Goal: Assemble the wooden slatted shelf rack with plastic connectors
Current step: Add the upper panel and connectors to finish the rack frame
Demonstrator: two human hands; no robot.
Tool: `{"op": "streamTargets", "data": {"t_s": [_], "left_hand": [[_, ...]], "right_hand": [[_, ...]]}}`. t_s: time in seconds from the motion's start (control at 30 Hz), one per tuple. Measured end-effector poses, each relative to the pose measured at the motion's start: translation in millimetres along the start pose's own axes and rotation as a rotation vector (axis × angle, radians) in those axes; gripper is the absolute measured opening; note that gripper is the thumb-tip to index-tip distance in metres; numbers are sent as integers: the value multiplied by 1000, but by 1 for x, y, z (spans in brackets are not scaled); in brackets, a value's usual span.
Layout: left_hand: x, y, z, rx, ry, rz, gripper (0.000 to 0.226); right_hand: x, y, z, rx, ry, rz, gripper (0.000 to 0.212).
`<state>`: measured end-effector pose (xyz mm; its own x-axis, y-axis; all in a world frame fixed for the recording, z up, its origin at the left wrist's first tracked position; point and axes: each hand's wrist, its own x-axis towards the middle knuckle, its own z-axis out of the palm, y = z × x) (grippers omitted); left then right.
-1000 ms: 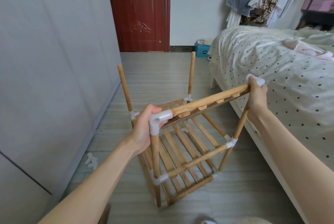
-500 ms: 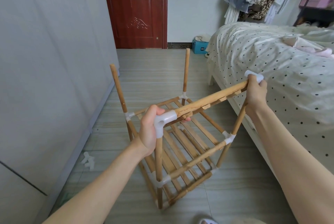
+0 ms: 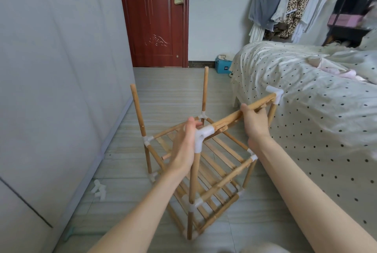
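Wooden rack (image 3: 204, 163), two posts free; left hand (image 3: 184, 146), right hand (image 3: 256, 122), each grip around top rail (image 3: 242, 113).

Two bare forearms enter from bottom edge, no sleeves visible anywhere along them. Left hand (image 3: 184, 146) bare: no glove, ring, watch or bracelet to be seen. Right hand (image 3: 256, 123) likewise bare, wrist unadorned. Fingers (image 3: 247, 110) slim, nails short, no polish discernible. At bottom edge, between forearms, pale blurred patch of clothing or knee; too indistinct to tell which.
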<state>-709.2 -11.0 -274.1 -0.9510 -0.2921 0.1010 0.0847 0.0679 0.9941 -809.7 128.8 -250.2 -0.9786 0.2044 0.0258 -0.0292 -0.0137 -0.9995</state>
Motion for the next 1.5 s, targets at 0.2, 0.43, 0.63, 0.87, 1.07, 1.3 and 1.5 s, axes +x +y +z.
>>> {"op": "streamTargets", "data": {"t_s": [0.2,0.43,0.63,0.87,1.07,1.3,1.5], "left_hand": [[-9,-5,0,410,-66,277,70],[-10,-15,-11,712,-111,560,42],[-3,-32,-37,1106,-14,511,51],[6,-14,-81,1250,287,558,63],[4,-25,-115,1206,163,407,76],[2,-19,-93,1278,123,525,70],[5,-20,-85,1168,72,456,75]], "right_hand": [[-14,-11,1,-49,-57,-2,36],[13,-36,-45,-109,-52,35,26],[-15,-27,-76,-349,67,-134,38],[-43,12,-56,-420,183,-505,34],[1,13,-66,-401,202,-514,32],[37,12,-56,-387,252,-302,53],[-4,43,-50,-546,168,-355,68]]}}
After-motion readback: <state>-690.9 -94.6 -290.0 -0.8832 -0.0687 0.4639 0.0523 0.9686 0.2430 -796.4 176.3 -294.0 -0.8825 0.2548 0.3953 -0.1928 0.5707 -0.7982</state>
